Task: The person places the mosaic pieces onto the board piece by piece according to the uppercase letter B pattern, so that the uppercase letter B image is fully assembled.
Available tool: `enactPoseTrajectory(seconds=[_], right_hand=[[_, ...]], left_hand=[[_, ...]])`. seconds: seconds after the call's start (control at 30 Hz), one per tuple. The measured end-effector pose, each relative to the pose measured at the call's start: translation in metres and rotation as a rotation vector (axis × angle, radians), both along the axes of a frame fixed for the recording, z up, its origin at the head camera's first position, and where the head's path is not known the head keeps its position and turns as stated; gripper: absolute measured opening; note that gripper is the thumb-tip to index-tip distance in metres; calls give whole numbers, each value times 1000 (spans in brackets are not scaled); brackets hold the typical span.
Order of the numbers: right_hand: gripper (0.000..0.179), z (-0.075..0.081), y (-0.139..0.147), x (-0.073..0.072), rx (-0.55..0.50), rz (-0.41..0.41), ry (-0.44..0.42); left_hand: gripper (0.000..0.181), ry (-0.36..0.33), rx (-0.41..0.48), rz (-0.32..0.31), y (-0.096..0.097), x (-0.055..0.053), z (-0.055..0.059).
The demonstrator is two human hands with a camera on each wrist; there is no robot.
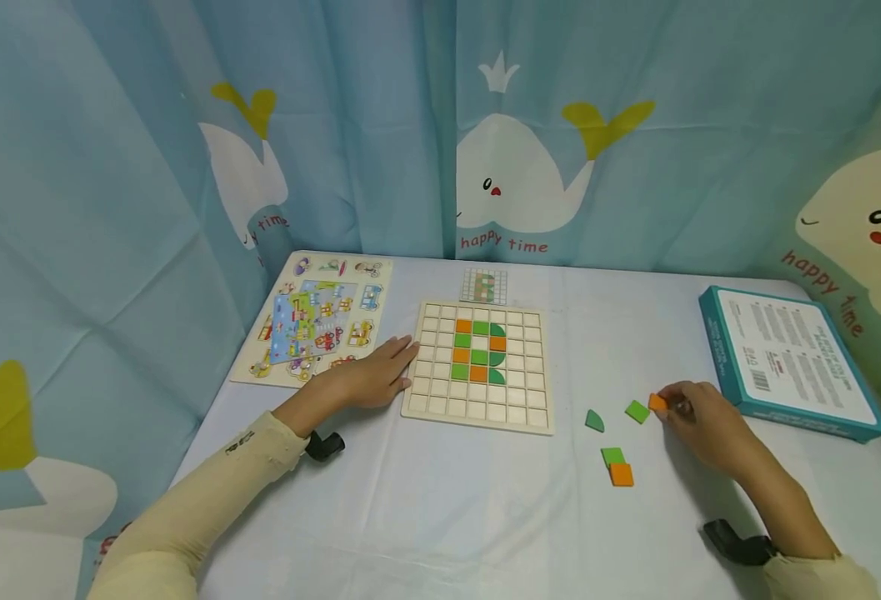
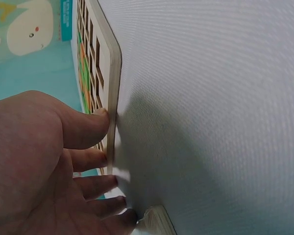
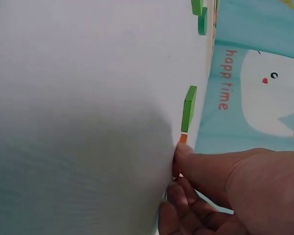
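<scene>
At the left edge of a wooden grid board (image 1: 524, 387), my left hand (image 1: 377, 372) rests with its fingers fairly straight. The thumb and fingertips touch the board's side in the left wrist view. Orange, light green and dark green tiles sit in the board's middle cells, some square and some with a curved side. Right of the board, my right hand (image 1: 704, 421) pinches an orange square tile (image 1: 658, 403) at the table surface. The thumb covers most of this tile in the right wrist view. A light green square tile (image 3: 188, 108) lies just beyond it.
A dark green curved tile (image 1: 594, 421), a green tile (image 1: 613, 455) and an orange tile (image 1: 622, 475) lie nearby. Behind the board is a small pattern card (image 1: 484, 286). A teal box (image 1: 800, 358) stands right; a picture puzzle board (image 1: 260, 367) lies left.
</scene>
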State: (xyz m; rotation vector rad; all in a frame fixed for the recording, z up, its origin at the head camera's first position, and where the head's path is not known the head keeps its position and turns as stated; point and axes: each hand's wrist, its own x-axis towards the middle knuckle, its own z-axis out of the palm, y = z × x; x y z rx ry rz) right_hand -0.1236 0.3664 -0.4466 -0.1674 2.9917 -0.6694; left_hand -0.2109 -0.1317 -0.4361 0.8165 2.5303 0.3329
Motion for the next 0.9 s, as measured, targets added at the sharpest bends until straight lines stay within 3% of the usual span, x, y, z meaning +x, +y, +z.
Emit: enactPoseTrajectory(seconds=[0.43, 0.63, 0.9], right_hand=[[31, 1, -26, -38, -24, 4, 1], [32, 6, -73, -50, -61, 36, 1], [23, 12, -153, -52, -88, 211, 27]], left_hand=[[67, -3, 4, -1, -1, -1, -3], [67, -8, 5, -4, -1, -1, -3], [67, -5, 4, 2, -1, -2, -5]])
